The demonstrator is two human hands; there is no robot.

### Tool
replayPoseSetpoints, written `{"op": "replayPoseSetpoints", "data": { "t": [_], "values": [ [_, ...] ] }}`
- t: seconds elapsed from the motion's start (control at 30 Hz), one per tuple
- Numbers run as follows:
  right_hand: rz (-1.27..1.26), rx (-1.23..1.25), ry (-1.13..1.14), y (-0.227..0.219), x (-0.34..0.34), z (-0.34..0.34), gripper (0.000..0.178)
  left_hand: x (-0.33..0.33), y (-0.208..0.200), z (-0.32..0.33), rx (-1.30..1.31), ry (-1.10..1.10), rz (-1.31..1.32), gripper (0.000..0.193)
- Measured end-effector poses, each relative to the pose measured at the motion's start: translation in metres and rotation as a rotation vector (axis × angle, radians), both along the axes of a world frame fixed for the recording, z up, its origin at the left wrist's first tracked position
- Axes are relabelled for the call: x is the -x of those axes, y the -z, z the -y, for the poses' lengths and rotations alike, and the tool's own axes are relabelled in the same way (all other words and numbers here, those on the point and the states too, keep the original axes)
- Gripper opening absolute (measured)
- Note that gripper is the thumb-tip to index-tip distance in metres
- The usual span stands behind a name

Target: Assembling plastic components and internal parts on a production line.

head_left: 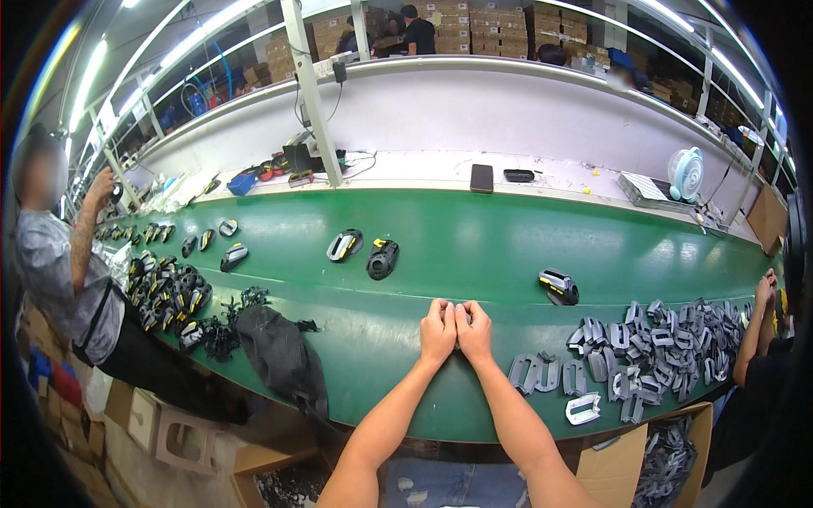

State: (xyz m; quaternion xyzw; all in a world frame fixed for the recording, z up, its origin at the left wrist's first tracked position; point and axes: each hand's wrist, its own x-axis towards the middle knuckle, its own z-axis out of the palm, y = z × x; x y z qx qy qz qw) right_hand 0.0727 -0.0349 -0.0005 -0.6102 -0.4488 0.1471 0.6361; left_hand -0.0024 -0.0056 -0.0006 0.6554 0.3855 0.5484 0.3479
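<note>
My left hand (437, 330) and my right hand (474, 328) meet at the near edge of the green work surface (381, 372). Both are closed, fingertips pressed together; whatever they hold is hidden, apart from a dark sliver between the palms. Right of them lie loose grey U-shaped plastic parts (574, 378), one paler (583, 409), beside a large heap of the same kind (677, 347). Beyond my hands sit black-and-grey assembled plastic pieces with yellow accents (345, 245), (558, 286), and a black one (383, 258). A black bag (279, 351) with small black parts (222, 337) lies to the left.
A person (63, 254) stands at the left beside a pile of assembled pieces (165, 288). Another person's hands (766, 288) show at the far right. An open carton (614, 470) of grey parts stands below the near edge. A fan (686, 173) occupies the back ledge.
</note>
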Motion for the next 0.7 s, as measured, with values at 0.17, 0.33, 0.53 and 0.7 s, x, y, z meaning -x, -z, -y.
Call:
{"op": "replayPoseSetpoints", "data": {
  "t": [0.17, 0.33, 0.53, 0.7],
  "values": [
    [-0.032, 0.010, -0.032, 0.004, -0.005, -0.003, 0.020, -0.001, 0.001, -0.002, 0.000, 0.030, -0.002, 0.016],
    [-0.417, 0.012, -0.243, -0.002, -0.007, 0.000, 0.017, 0.000, -0.009, 0.001, 0.025, 0.087, 0.015, 0.015],
    [-0.069, -0.018, -0.111, 0.000, -0.005, -0.003, 0.018, -0.004, 0.004, -0.025, 0.069, 0.038, 0.053, 0.021],
    [0.021, 0.029, -0.059, -0.003, 0.004, 0.002, 0.018, 0.020, -0.022, -0.124, -0.201, -0.427, -0.388, 0.029]
  ]
}}
